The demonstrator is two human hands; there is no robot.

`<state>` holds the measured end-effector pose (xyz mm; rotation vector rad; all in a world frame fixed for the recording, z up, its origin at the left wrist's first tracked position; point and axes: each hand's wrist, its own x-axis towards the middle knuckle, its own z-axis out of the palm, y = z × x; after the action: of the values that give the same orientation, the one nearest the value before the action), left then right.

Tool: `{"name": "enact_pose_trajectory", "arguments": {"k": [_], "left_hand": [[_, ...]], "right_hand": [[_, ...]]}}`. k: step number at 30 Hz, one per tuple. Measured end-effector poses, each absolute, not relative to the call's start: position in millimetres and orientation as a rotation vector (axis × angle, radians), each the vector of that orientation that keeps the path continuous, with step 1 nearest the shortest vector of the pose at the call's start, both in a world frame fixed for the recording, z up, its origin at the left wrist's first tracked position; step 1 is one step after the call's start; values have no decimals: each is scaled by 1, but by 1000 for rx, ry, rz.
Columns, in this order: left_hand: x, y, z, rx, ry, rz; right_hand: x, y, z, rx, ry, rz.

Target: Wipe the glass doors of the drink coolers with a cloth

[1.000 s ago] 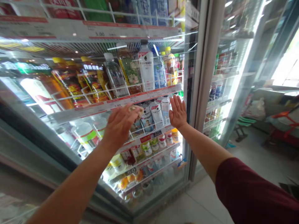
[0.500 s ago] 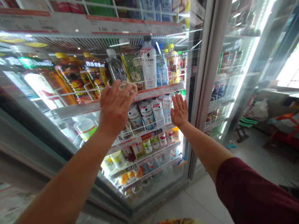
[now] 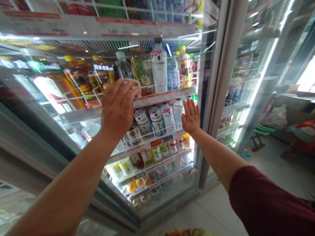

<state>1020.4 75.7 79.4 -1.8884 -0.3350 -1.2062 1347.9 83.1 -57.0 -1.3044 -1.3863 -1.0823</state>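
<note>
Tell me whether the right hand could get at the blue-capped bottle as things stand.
Probably not: the glass door looks shut, standing between the right hand and the blue-capped bottle. The open palm seems to rest against the glass.

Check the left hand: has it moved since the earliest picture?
Yes. Judged against the tall, dark-capped white bottle, the left hand has moved up and to the left, and the cloth has gone with it.
</note>
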Motion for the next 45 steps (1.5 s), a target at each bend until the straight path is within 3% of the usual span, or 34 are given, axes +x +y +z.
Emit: {"name": "enact_pose_trajectory", "arguments": {"k": [6, 13, 19, 25, 31, 38, 43, 45], "left_hand": [[1023, 68, 50, -1981, 50, -765], [1004, 75, 76, -1823, -348, -1219], [1017, 72, 56, -2134, -93, -716], [1030, 82, 90, -2027, -500, -1102], [1063, 69, 47, -2211, -175, -557], [1049, 75, 108, -2071, -525, -978], [1055, 65, 74, -2232, -247, -502], [1051, 65, 79, -2213, -236, -480]], "right_hand": [[1348, 83, -57, -1259, -1371, -1119], [1349, 84, -58, -1278, -1375, -1091], [1349, 81, -58, -1284, -1376, -1085], [1349, 82, -59, -1274, -1378, -1045], [1350, 83, -60, -1278, -1387, -1037], [1352, 85, -62, -1190, -1364, -1102], [1353, 86, -63, -1181, -1363, -1094], [1353, 86, -63, -1174, -1363, -1086]]}}
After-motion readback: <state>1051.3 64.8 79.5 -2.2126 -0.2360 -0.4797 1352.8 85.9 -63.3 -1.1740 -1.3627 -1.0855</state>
